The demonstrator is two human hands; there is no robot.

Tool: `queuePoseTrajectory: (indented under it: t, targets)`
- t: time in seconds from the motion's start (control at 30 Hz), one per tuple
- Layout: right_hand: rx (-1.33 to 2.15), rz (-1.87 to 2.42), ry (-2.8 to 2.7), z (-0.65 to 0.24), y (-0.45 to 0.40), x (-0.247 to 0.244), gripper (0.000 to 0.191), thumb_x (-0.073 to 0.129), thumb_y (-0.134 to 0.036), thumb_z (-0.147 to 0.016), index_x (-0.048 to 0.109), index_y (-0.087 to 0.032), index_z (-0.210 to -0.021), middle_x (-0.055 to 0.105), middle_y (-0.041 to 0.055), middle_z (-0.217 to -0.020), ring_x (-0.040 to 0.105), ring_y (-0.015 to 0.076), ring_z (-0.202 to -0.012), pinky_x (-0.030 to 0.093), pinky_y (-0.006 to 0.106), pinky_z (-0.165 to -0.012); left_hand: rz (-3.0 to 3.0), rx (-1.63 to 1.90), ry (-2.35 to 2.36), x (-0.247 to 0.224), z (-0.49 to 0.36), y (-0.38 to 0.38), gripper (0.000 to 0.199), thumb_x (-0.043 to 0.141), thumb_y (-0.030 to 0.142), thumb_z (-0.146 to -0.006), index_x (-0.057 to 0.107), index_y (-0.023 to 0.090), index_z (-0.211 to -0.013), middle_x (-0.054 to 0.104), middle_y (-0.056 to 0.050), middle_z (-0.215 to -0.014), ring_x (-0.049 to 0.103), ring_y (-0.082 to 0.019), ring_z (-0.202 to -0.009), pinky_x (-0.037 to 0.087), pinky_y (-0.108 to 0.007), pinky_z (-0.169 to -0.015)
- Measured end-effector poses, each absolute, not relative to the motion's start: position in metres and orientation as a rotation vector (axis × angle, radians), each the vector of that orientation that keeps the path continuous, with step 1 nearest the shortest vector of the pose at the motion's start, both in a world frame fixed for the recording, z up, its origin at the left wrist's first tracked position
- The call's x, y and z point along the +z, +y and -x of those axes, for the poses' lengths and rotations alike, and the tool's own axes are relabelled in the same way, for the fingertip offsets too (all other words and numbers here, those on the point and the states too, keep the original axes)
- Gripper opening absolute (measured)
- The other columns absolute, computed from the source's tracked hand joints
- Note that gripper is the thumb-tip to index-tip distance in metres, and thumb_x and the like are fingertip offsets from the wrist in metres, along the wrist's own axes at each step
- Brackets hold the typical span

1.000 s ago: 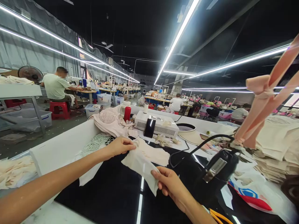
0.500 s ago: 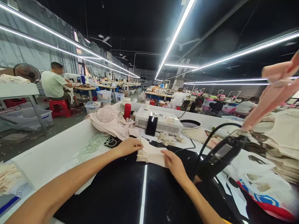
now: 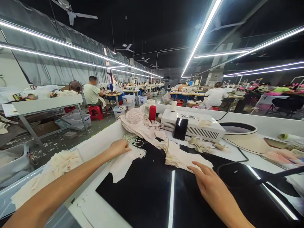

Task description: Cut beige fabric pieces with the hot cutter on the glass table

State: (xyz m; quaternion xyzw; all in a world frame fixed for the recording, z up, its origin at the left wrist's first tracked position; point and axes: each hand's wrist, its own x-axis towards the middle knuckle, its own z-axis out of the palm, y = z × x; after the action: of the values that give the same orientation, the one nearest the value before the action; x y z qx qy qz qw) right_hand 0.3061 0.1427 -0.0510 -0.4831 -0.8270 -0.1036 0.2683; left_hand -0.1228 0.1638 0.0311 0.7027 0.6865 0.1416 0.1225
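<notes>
My left hand [image 3: 119, 147] is closed, pinching a cut cream fabric piece [image 3: 124, 163] near its upper edge. That piece hangs partly over the left side of the glossy black work surface [image 3: 144, 193]. To its right lies a stack of cream fabric pieces [image 3: 177, 154], with uneven layers along its left edge. My right hand [image 3: 207, 177] is open, its fingers stretched out and resting at the stack's right end. Behind my left hand is a tangle of pale green cord [image 3: 133, 140], partly covered.
At the table's back are a white vented box [image 3: 192, 126], a leaning phone [image 3: 180, 129], a red bottle [image 3: 152, 113] and heaped beige fabric [image 3: 134, 122]. A bin of cream pieces [image 3: 64, 161] stands at left. A dark cable [image 3: 239, 155] crosses at right. People sit at distant tables.
My left hand has moved left, away from the stack, with a fabric piece in it. My right hand has spread its fingers at the stack. The view has swung left.
</notes>
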Motion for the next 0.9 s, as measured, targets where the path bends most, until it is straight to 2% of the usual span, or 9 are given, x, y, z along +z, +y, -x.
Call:
queuePoseTrajectory:
  t: [0.17, 0.37, 0.47, 0.53, 0.6, 0.67, 0.73, 0.8, 0.9]
  targets:
    - [-0.076, 1.209, -2.291, -0.281, 0.116, -0.041, 0.039, 0.041, -0.021, -0.101, 0.074, -0.027, -0.122, 0.067, 0.0096, -0.141, 0.069, 0.0299, -0.124, 0.06, 0.048, -0.103, -1.997, 0.319, 2.099, 0.017, 0.12, 0.151, 0.028, 0.065, 0.039, -0.102, 0.066, 0.014, -0.115, 0.068, -0.007, -0.113, 0.068, -0.021, -0.099, 0.059, -0.041, -0.088]
    - [0.282, 1.129, -2.25, -0.257, 0.085, -0.031, 0.034, 0.046, -0.031, -0.101, 0.078, -0.028, -0.111, 0.072, 0.011, -0.132, 0.072, 0.0305, -0.117, 0.06, 0.048, -0.101, -2.063, 0.589, 2.024, 0.027, 0.122, 0.14, 0.023, 0.057, 0.034, -0.101, 0.063, 0.017, -0.086, 0.065, -0.003, -0.087, 0.062, -0.021, -0.085, 0.049, -0.034, -0.079]
    - [0.591, 1.146, -2.108, -0.244, 0.072, -0.019, 0.03, 0.056, -0.042, -0.097, 0.078, -0.029, -0.112, 0.073, 0.0099, -0.128, 0.071, 0.0308, -0.116, 0.057, 0.049, -0.105, -2.103, 0.763, 1.871, 0.041, 0.121, 0.129, 0.016, 0.052, 0.032, -0.096, 0.057, 0.02, -0.086, 0.063, -0.002, -0.081, 0.059, -0.022, -0.081, 0.041, -0.031, -0.073]
    - [0.832, 1.177, -1.95, -0.233, 0.065, -0.009, 0.038, 0.062, -0.053, -0.092, 0.076, -0.028, -0.117, 0.073, 0.0099, -0.127, 0.07, 0.0315, -0.116, 0.057, 0.049, -0.102, -2.124, 0.848, 1.709, 0.051, 0.114, 0.117, 0.016, 0.052, 0.036, -0.094, 0.054, 0.021, -0.089, 0.061, 0.0, -0.082, 0.057, -0.02, -0.08, 0.04, -0.029, -0.073]
    - [1.033, 1.172, -1.767, -0.222, 0.061, 0.0, 0.054, 0.068, -0.063, -0.085, 0.071, -0.027, -0.125, 0.072, 0.0113, -0.128, 0.067, 0.0328, -0.122, 0.057, 0.048, -0.101, -2.129, 0.893, 1.535, 0.06, 0.1, 0.101, 0.02, 0.053, 0.041, -0.093, 0.053, 0.021, -0.09, 0.06, 0.001, -0.082, 0.056, -0.018, -0.079, 0.042, -0.028, -0.074]
    - [1.163, 1.141, -1.604, -0.212, 0.057, 0.007, 0.073, 0.075, -0.068, -0.075, 0.065, -0.026, -0.134, 0.07, 0.0121, -0.133, 0.061, 0.0333, -0.131, 0.053, 0.048, -0.105, -2.118, 0.893, 1.391, 0.067, 0.081, 0.084, 0.023, 0.053, 0.044, -0.094, 0.052, 0.021, -0.09, 0.058, 0.002, -0.081, 0.054, -0.016, -0.075, 0.042, -0.026, -0.071]
    - [1.266, 1.114, -1.502, -0.203, 0.05, 0.012, 0.083, 0.079, -0.07, -0.071, 0.06, -0.026, -0.14, 0.067, 0.0111, -0.138, 0.058, 0.032, -0.135, 0.048, 0.047, -0.111, -2.086, 0.87, 1.267, 0.071, 0.06, 0.067, 0.025, 0.052, 0.046, -0.094, 0.05, 0.021, -0.089, 0.055, 0.003, -0.077, 0.051, -0.013, -0.069, 0.042, -0.024, -0.067]
    - [1.41, 1.044, -1.474, -0.196, 0.041, 0.016, 0.077, 0.078, -0.069, -0.074, 0.064, -0.025, -0.136, 0.069, 0.0101, -0.135, 0.059, 0.0298, -0.133, 0.044, 0.044, -0.114, -1.993, 0.835, 1.101, 0.07, 0.04, 0.055, 0.025, 0.055, 0.044, -0.094, 0.05, 0.021, -0.088, 0.053, 0.004, -0.075, 0.048, -0.012, -0.066, 0.04, -0.023, -0.064]
    - [1.693, 0.882, -1.423, -0.192, 0.022, 0.018, 0.064, 0.075, -0.069, -0.078, 0.074, -0.018, -0.116, 0.077, 0.01, -0.112, 0.068, 0.0271, -0.111, 0.047, 0.039, -0.105, -1.863, 0.792, 0.918, 0.063, 0.018, 0.044, 0.021, 0.064, 0.036, -0.09, 0.052, 0.019, -0.086, 0.054, 0.004, -0.076, 0.047, -0.01, -0.068, 0.037, -0.022, -0.064]
